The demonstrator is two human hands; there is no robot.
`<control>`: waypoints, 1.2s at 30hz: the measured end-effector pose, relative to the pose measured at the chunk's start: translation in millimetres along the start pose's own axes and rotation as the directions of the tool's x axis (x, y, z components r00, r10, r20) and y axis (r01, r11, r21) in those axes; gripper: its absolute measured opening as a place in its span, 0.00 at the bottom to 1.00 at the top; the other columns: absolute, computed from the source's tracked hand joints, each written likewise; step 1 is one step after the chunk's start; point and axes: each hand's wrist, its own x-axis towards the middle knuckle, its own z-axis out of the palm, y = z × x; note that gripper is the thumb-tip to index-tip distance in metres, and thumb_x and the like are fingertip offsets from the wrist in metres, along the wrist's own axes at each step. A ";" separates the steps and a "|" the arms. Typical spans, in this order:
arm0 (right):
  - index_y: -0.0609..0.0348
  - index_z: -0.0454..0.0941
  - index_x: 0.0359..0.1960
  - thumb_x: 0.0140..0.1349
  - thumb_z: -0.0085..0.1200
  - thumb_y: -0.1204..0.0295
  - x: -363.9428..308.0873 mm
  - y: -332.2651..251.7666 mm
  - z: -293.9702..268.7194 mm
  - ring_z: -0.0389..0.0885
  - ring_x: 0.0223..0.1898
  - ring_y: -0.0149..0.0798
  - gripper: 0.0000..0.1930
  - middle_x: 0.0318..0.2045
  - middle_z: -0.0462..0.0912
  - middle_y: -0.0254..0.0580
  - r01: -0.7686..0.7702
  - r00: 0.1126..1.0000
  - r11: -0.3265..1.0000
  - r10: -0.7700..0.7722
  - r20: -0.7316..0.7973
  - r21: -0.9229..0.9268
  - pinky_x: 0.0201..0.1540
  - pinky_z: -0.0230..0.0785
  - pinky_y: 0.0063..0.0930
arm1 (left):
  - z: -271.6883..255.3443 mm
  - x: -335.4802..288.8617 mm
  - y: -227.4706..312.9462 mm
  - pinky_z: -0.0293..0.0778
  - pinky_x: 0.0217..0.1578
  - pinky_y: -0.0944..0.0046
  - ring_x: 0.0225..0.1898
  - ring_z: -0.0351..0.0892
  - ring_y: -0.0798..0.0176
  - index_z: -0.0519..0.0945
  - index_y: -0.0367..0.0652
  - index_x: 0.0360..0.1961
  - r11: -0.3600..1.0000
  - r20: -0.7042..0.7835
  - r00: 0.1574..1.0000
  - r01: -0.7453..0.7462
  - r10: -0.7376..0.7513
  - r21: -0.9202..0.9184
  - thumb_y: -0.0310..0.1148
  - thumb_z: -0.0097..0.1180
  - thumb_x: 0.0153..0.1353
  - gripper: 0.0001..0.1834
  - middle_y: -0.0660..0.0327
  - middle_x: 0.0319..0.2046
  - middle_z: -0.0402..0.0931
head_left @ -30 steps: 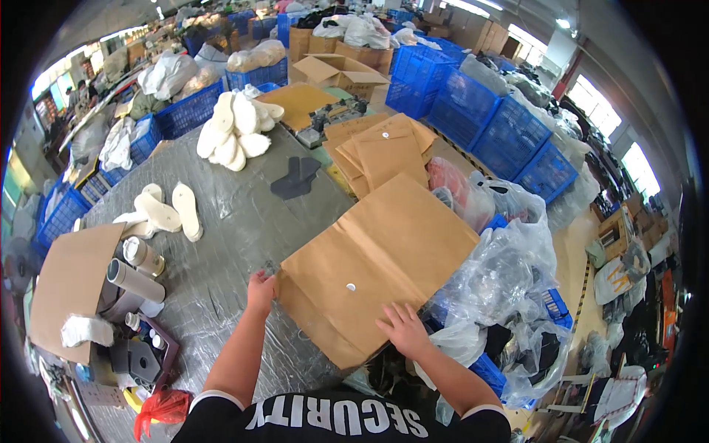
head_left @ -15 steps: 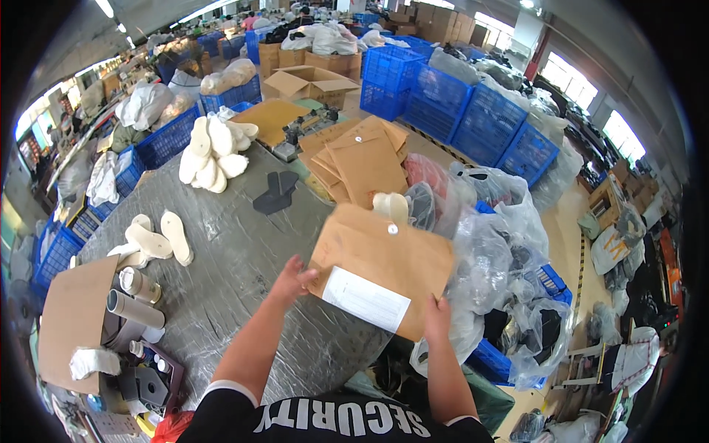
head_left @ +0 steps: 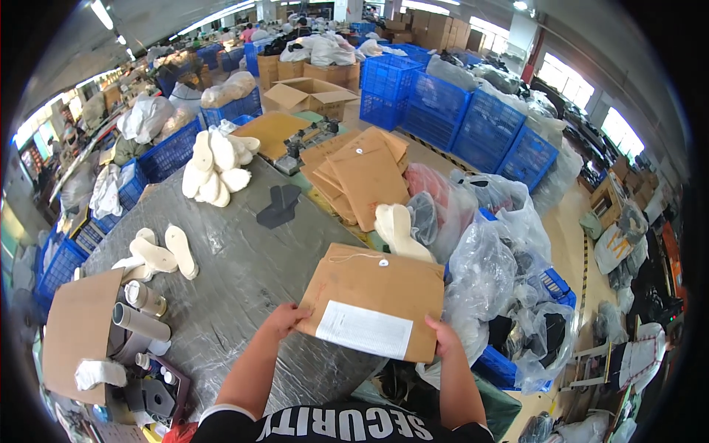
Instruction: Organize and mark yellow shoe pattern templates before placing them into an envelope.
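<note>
Between my two hands is a brown paper envelope [head_left: 369, 284] with a white printed label on its lower part and a round white button with string by its top edge. My left hand [head_left: 286, 320] pinches its left edge, and my right hand [head_left: 442, 338] grips its lower right edge. Just beyond it lie cream fleecy insoles [head_left: 399, 227], partly covered by the envelope. Farther off is a stack of similar brown envelopes [head_left: 367, 173]. On the grey covered table [head_left: 236, 258] rest dark flat cut pieces [head_left: 279, 206].
Cream insoles lie in a heap [head_left: 216, 166] at the far left, with a smaller group [head_left: 166, 251] nearer. Flasks [head_left: 140, 319] and a cardboard box [head_left: 77, 332] stand at the left. Plastic-bagged goods [head_left: 484, 258] crowd the right side; blue crates [head_left: 439, 107] stand behind.
The envelope has come nearer and been levelled, uncovering more of the insoles behind it. My left hand, formerly with fingers spread at its edge, now grips it; both hands have moved lower.
</note>
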 end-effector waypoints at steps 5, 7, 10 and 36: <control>0.61 0.68 0.55 0.59 0.52 0.73 -19.6 34.4 32.9 0.78 0.47 0.43 0.21 0.49 0.76 0.42 0.066 0.956 0.997 -0.052 0.290 -0.036 0.47 0.72 0.38 | -40.8 -31.5 -54.0 0.73 0.26 0.67 0.30 0.79 0.64 0.72 0.31 0.47 0.957 0.030 1.000 0.017 -0.008 -0.288 0.30 0.59 0.56 0.19 0.55 0.36 0.79; 0.62 0.67 0.55 0.58 0.51 0.76 -37.1 16.3 69.7 0.78 0.46 0.42 0.21 0.49 0.76 0.43 0.127 0.954 0.991 -0.107 0.279 -0.053 0.47 0.72 0.37 | -58.1 -43.3 -72.6 0.71 0.24 0.68 0.29 0.79 0.64 0.72 0.32 0.48 0.906 0.036 0.999 0.000 0.016 -0.422 0.33 0.57 0.58 0.19 0.56 0.36 0.79; 0.64 0.67 0.54 0.57 0.49 0.78 -44.5 -37.5 127.1 0.78 0.44 0.40 0.21 0.46 0.77 0.46 0.202 0.938 0.954 -0.124 0.323 -0.220 0.45 0.72 0.35 | -56.8 -67.9 -70.1 0.67 0.21 0.70 0.27 0.78 0.65 0.73 0.36 0.48 0.773 0.064 0.995 -0.019 0.078 -0.635 0.39 0.53 0.62 0.19 0.57 0.37 0.79; 0.32 0.41 0.68 0.39 0.67 0.50 155.0 -113.0 132.5 0.59 0.61 0.63 0.55 0.64 0.56 0.56 -0.175 0.909 -0.198 -0.408 -0.081 -0.964 0.59 0.51 0.61 | -74.7 -89.4 -104.3 0.77 0.24 0.66 0.25 0.81 0.59 0.69 0.36 0.44 0.922 -0.138 0.988 0.005 -0.063 -0.388 0.27 0.44 0.65 0.08 0.52 0.30 0.79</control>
